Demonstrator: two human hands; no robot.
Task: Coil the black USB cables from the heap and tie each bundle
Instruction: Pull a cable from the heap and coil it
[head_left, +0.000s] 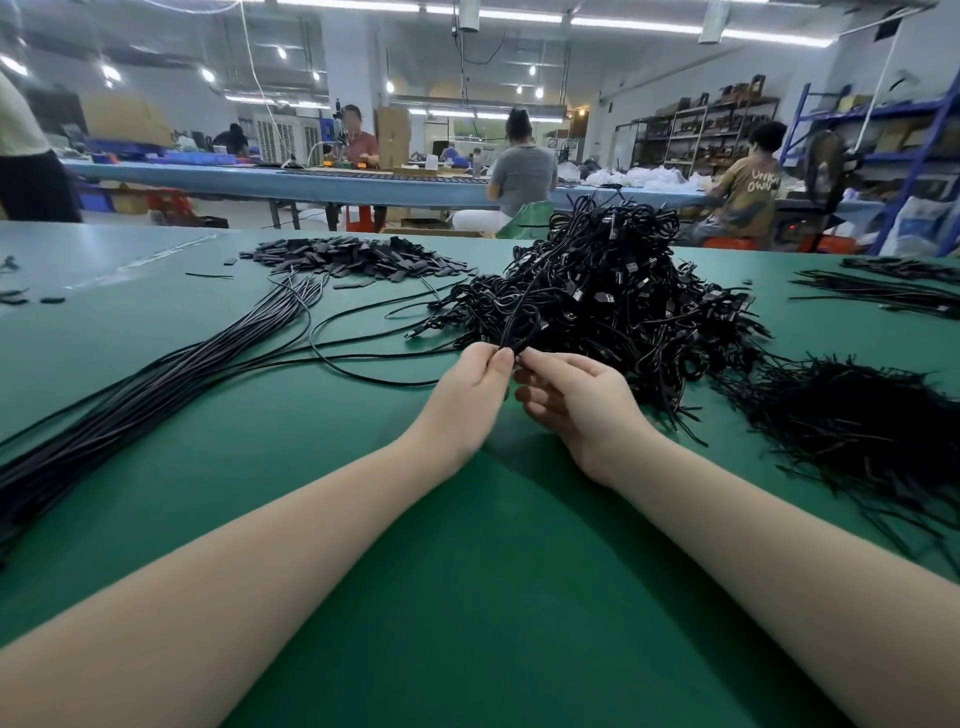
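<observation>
A coiled black USB cable (521, 323) stands up from my fingers in front of a big heap of coiled black cables (613, 280). My left hand (475, 387) pinches the coil's lower end between thumb and fingers. My right hand (571, 397) touches the same spot from the right, index finger and thumb at the cable, the other fingers loosely curled. A long bundle of straight black cables (171, 379) runs from the left edge toward the table's middle. A pile of thin black ties (852, 431) lies to the right of my right hand.
The green table (467, 519) carries a flat pile of small black pieces (353, 257) at the back and more ties (883, 291) at far right. Beyond the table's far edge, several people sit at a long blue bench (311, 182).
</observation>
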